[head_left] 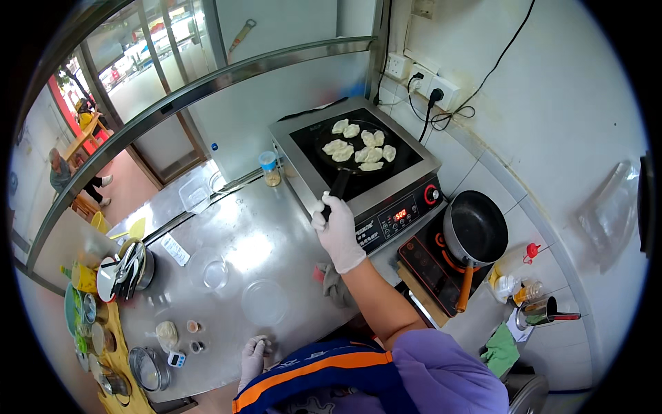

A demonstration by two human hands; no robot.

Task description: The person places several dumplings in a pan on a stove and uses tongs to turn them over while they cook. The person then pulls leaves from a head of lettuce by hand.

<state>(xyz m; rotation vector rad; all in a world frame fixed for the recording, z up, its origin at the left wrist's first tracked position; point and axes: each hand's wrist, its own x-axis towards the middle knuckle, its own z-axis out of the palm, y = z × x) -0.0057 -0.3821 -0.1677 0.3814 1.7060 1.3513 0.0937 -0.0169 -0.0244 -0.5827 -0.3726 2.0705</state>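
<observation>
A purple sleeve (pixel 448 366) and blue-and-orange apron (pixel 314 376) are filling the near edge. Gloved right hand (pixel 338 229) is gripping the handle (pixel 340 183) of the black frying pan (pixel 348 168), which is sitting on the steel cooker (pixel 386 210), pale dumplings (pixel 373 139) lying inside. Left hand (pixel 255 352), half-curled, is hovering near the table (pixel 227 314) edge; can't tell from here whether it's holding anything. Doing this well probably means gripping firmly, keeping the pan level.

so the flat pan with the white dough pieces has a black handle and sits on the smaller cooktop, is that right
Not quite: the flat pan with the white dough pieces and black handle sits on the larger, steel-framed cooktop, as the head view shows.
</observation>
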